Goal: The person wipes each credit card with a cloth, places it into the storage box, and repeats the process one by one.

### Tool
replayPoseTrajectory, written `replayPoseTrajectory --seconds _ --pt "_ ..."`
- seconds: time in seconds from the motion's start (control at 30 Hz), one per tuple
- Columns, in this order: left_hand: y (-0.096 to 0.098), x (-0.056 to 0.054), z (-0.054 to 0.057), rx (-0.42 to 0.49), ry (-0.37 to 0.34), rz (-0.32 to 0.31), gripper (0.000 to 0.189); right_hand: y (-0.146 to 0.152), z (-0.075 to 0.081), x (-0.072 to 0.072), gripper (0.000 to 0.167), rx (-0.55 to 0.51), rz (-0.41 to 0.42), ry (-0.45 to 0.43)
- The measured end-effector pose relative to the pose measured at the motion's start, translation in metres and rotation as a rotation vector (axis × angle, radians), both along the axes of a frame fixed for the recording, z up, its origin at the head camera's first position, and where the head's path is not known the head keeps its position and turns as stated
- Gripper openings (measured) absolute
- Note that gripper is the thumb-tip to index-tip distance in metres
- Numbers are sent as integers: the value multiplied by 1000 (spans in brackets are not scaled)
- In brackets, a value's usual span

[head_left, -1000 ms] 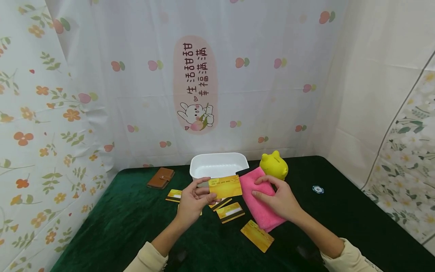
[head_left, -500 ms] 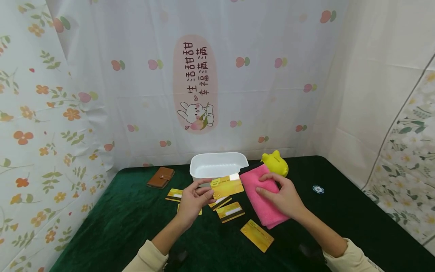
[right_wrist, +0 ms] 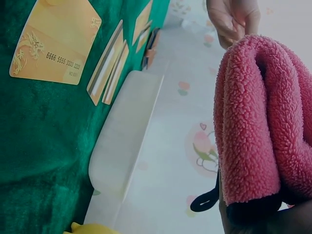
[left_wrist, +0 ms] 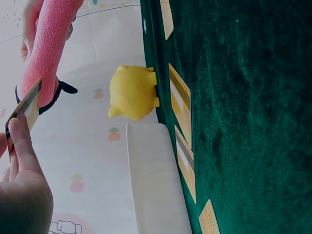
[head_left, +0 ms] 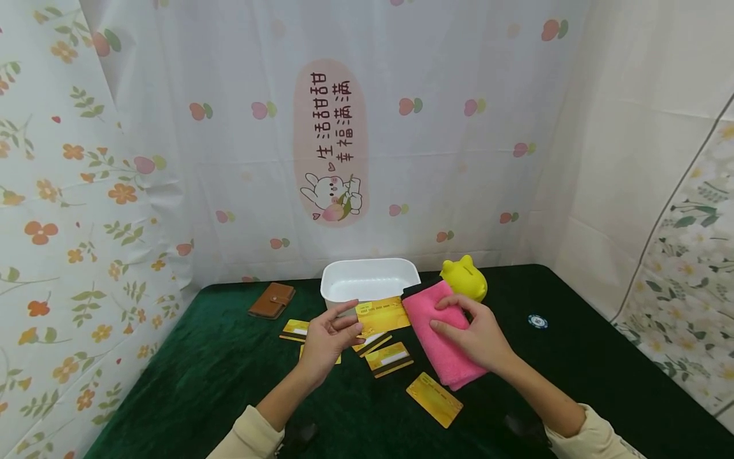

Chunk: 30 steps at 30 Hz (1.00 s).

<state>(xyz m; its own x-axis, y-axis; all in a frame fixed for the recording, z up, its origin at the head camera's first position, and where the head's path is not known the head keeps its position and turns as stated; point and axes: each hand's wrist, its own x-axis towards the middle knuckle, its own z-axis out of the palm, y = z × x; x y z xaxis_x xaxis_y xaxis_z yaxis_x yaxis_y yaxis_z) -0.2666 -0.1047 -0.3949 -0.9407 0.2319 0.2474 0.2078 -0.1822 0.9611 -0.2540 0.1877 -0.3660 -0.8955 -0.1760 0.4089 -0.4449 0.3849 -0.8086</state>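
Note:
My left hand (head_left: 327, 341) pinches a gold bank card (head_left: 383, 315) between thumb and fingers above the table. In my right hand (head_left: 480, 333) is a folded pink fluffy towel (head_left: 423, 313) with a black border, gripped with the thumb on its near face. The card's right edge meets the towel's left side in the head view. In the left wrist view, the card's far end (left_wrist: 32, 105) lies against the towel (left_wrist: 46, 53). A black hanging loop (right_wrist: 207, 199) sticks out from the towel's edge in the right wrist view.
Several gold cards, among them a near one (head_left: 434, 400) and a striped one (head_left: 389, 359), lie on the green cloth (head_left: 189, 382). Behind them are a white tray (head_left: 369, 268), a yellow piggy bank (head_left: 463, 278), a brown wallet (head_left: 272, 300) and a poker chip (head_left: 538, 320).
Both hands have shifted slightly to the right with the card and the towel. The card tilted, catching a bright glare half a second ago that is gone now.

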Motion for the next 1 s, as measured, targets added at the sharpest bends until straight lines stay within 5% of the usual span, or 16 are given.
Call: replayPoseTrajectory --seconds 0.4,1.0 --pt "-1 0 4 65 -58 -87 58 -5 2 0 23 4 8 8" --pt "1 0 4 129 -123 -78 52 -8 7 5 24 -1 29 10"
